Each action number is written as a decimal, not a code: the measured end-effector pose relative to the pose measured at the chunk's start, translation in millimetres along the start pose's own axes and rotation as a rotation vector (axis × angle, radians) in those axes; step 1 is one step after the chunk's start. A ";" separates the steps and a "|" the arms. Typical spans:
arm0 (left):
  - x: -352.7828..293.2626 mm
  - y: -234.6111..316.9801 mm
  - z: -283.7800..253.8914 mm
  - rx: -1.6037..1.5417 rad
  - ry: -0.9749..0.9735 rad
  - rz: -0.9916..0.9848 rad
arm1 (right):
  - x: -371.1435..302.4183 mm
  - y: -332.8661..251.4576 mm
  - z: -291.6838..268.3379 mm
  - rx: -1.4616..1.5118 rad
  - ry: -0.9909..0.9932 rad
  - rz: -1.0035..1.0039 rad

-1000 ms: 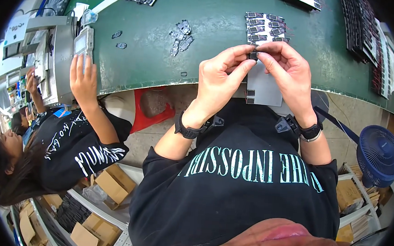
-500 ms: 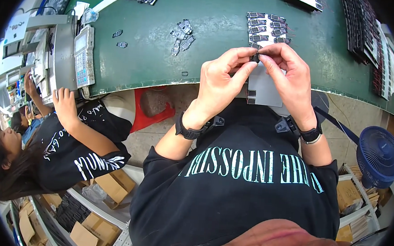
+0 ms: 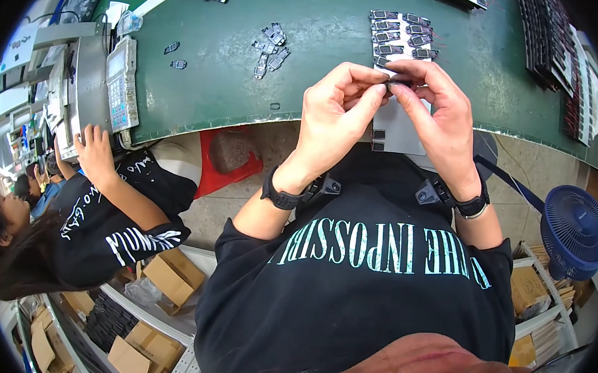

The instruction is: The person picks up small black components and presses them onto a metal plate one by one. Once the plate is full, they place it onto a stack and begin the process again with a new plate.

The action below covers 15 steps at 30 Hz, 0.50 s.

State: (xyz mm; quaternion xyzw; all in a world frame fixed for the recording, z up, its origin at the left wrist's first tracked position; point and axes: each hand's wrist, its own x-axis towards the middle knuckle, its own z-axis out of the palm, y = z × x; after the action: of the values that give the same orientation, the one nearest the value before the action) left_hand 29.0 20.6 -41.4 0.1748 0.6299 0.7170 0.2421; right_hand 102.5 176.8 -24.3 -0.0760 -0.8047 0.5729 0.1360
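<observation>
My left hand [image 3: 337,123] and my right hand [image 3: 437,116] meet fingertip to fingertip above the near edge of the green table. Pinched between them is a small black part [image 3: 390,84], mostly covered by my fingers, so its exact shape is unclear. Under the hands lies a grey board [image 3: 401,128]. Its far end carries two columns of small black rectangular modules [image 3: 386,36] with thin reddish wires on the right. Two dark pieces [image 3: 379,135] rest at the board's near left edge.
Left of my hands lies a loose cluster of modules [image 3: 270,48], with a small ring-like piece [image 3: 275,106] nearer the edge. A keypad controller [image 3: 122,84] and a co-worker's hand [image 3: 96,155] are further left. Stacked boards [image 3: 545,44] stand at right, above a blue fan [image 3: 573,230].
Both hands stay together while the right fingers shift and turn around the black part. The whole view has moved slightly, and the co-worker's farther arm has changed position.
</observation>
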 end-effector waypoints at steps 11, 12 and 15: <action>-10.8 11.7 14.2 0.335 -0.030 0.081 | -31.0 -1.6 -13.9 -0.030 0.068 0.090; -9.3 12.6 14.5 0.338 -0.027 0.117 | -36.7 1.9 -18.3 -0.057 0.068 0.135; -0.7 15.6 9.5 0.313 -0.004 0.170 | -44.3 10.6 -31.0 -0.175 0.065 0.160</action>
State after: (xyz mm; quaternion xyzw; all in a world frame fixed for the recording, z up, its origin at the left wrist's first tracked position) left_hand 32.9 26.6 -24.6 0.2645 0.7164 0.6276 0.1517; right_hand 153.9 195.9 -30.6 -0.1703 -0.8382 0.5065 0.1088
